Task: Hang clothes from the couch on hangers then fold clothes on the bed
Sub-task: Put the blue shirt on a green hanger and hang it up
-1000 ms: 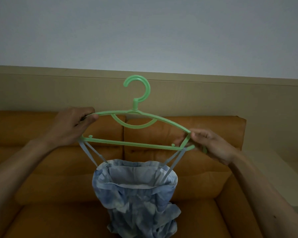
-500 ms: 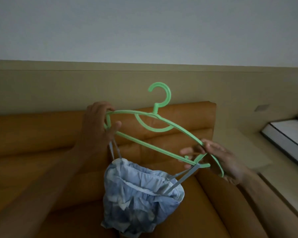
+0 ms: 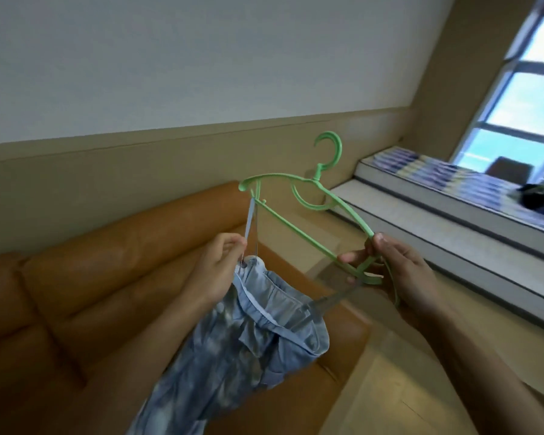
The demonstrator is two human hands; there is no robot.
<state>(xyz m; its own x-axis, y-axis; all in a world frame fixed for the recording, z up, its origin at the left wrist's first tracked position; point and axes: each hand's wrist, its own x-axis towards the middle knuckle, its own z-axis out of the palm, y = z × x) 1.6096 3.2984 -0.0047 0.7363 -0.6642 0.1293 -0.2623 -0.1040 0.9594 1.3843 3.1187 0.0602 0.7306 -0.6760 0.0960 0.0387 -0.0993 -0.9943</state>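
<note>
A green plastic hanger (image 3: 299, 219) is held up in the air, tilted, hook pointing up and right. A blue-and-white tie-dye garment (image 3: 233, 350) hangs below it by two thin straps. My right hand (image 3: 393, 271) grips the hanger's right end, where one strap is looped. My left hand (image 3: 215, 271) has its fingers curled at the left strap (image 3: 249, 226), just above the garment's waistband; that strap runs up to the hanger's left end. The orange leather couch (image 3: 85, 293) lies under and behind the garment.
A bed (image 3: 453, 196) with a striped blue cover runs along the right under a window (image 3: 528, 89); dark clothes (image 3: 537, 197) lie on it. A beige panelled wall stands behind the couch. Pale floor shows at the lower right.
The view has swung right, bringing bed and window into sight. My left hand left the hanger's left end and dropped to the strap. The hanger moved right with my right hand.
</note>
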